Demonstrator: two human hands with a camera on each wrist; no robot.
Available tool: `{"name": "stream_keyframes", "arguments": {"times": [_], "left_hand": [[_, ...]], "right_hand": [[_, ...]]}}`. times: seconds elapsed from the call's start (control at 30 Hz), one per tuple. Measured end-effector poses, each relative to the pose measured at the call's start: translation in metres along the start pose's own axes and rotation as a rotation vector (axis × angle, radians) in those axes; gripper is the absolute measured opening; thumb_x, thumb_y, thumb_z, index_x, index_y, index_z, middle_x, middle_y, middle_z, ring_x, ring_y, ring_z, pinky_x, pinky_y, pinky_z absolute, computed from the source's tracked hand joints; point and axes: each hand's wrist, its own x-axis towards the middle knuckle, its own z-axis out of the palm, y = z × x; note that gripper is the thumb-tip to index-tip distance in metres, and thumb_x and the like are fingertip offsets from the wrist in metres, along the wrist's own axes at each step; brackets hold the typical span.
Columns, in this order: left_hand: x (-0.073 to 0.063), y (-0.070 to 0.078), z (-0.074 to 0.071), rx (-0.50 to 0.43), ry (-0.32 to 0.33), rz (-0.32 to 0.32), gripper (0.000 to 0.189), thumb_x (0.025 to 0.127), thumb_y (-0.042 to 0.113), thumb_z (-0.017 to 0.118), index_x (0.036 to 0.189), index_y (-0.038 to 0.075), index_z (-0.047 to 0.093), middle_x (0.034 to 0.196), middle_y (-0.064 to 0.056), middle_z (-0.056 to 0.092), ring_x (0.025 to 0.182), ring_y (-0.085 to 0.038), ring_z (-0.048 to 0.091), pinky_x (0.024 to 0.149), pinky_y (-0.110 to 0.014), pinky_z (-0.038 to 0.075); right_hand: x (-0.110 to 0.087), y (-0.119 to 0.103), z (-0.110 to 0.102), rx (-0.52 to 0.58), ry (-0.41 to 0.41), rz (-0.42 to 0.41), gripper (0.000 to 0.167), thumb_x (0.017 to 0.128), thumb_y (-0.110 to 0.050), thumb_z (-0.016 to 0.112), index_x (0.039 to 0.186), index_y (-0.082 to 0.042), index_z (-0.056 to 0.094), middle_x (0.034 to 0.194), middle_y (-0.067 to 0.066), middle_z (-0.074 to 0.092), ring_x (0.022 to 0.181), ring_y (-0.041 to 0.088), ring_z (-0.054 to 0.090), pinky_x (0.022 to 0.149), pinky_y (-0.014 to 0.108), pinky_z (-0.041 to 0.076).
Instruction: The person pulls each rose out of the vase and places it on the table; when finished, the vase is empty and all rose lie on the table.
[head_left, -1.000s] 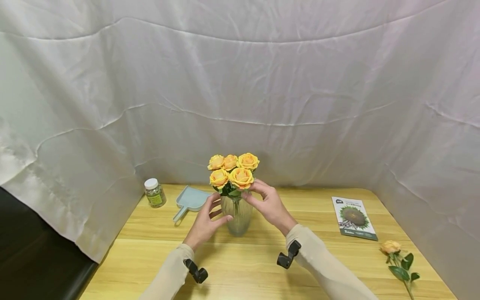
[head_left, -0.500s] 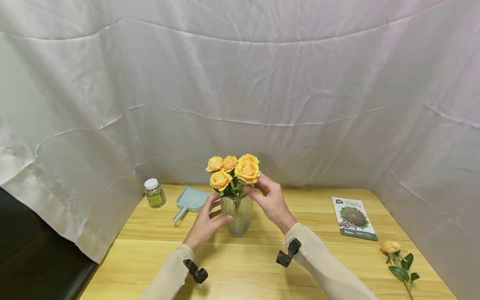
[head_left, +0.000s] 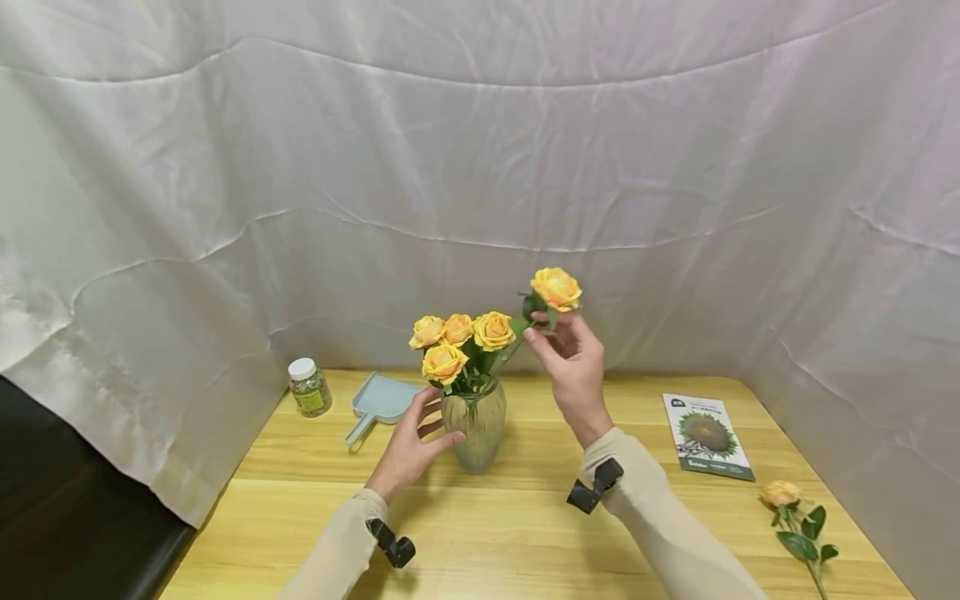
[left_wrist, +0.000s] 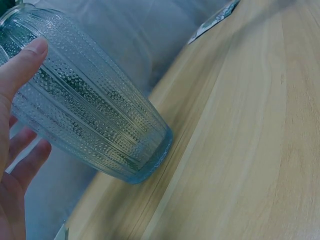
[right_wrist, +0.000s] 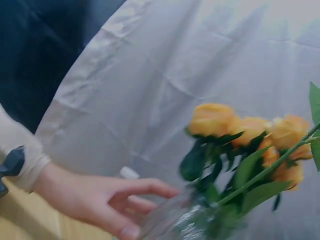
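I'm handling one rose (head_left: 556,289): right hand (head_left: 579,367) pinching it, left hand (head_left: 409,443) cupping the vase (head_left: 482,429), which likely needs steadying next.

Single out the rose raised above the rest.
The rose pinched by the right hand; four others sit lower in the vase, a sixth rose lies on the table.

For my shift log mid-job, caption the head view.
Left hand around a glass vase of yellow roses, right hand holding another rose above them.
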Motion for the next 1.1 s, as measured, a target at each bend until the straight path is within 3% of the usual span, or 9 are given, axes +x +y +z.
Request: {"name": "stream_keyframes", "arguments": {"times": [0.23, 0.4, 0.5, 0.67, 0.9, 1.1], "left_hand": [[0.0, -0.001, -0.001, 0.003, 0.002, -0.003, 0.086, 0.094, 0.017, 0.089, 0.165, 0.014, 0.04, 0.168, -0.015, 0.044, 0.154, -0.04, 0.048, 0.125, -0.054, 0.05], [0.0, -0.001, -0.003, 0.003, 0.004, -0.01, 0.087, 0.094, 0.019, 0.089, 0.165, 0.013, 0.039, 0.169, -0.014, 0.044, 0.154, -0.04, 0.048, 0.125, -0.054, 0.05], [0.0, -0.002, -0.003, 0.007, -0.001, -0.013, 0.088, 0.094, 0.02, 0.089, 0.166, 0.014, 0.039, 0.169, -0.014, 0.043, 0.154, -0.04, 0.048, 0.125, -0.054, 0.05], [0.0, -0.002, -0.002, 0.011, -0.005, -0.015, 0.087, 0.094, 0.021, 0.089, 0.166, 0.016, 0.039, 0.169, -0.013, 0.043, 0.154, -0.039, 0.048, 0.125, -0.054, 0.05], [0.0, -0.003, -0.001, 0.007, -0.002, -0.013, 0.086, 0.094, 0.021, 0.089, 0.165, 0.016, 0.04, 0.168, -0.013, 0.045, 0.154, -0.039, 0.049, 0.125, -0.054, 0.051], [0.001, -0.005, -0.001, 0.007, 0.002, -0.015, 0.088, 0.094, 0.022, 0.089, 0.165, 0.016, 0.039, 0.169, -0.013, 0.044, 0.154, -0.04, 0.049, 0.125, -0.056, 0.05]], "right_hand": [[0.027, -0.014, -0.019, 0.118, 0.19, -0.015, 0.036, 0.091, 0.018, 0.074, 0.112, -0.011, 0.074, 0.107, 0.001, 0.079, 0.094, 0.011, 0.074, 0.086, 0.025, 0.068], [0.048, -0.027, -0.041, 0.218, 0.301, -0.054, 0.034, 0.091, 0.021, 0.073, 0.113, -0.005, 0.076, 0.104, 0.007, 0.078, 0.086, 0.014, 0.073, 0.076, 0.024, 0.067], [0.055, -0.035, -0.062, 0.215, 0.314, -0.074, 0.031, 0.091, 0.02, 0.074, 0.115, 0.0, 0.075, 0.102, 0.009, 0.077, 0.085, 0.015, 0.072, 0.074, 0.023, 0.067], [0.045, -0.043, -0.106, 0.046, 0.22, 0.006, 0.029, 0.094, 0.014, 0.075, 0.121, 0.002, 0.073, 0.104, 0.008, 0.076, 0.089, 0.014, 0.073, 0.076, 0.021, 0.067], [0.009, -0.047, -0.175, -0.133, -0.04, 0.137, 0.026, 0.1, 0.014, 0.069, 0.124, 0.006, 0.065, 0.13, -0.002, 0.076, 0.103, 0.007, 0.073, 0.085, 0.016, 0.066], [-0.019, -0.056, -0.222, -0.368, -0.183, 0.267, 0.034, 0.104, 0.005, 0.068, 0.137, 0.002, 0.063, 0.129, -0.012, 0.074, 0.102, 0.002, 0.072, 0.083, 0.013, 0.063]]}}
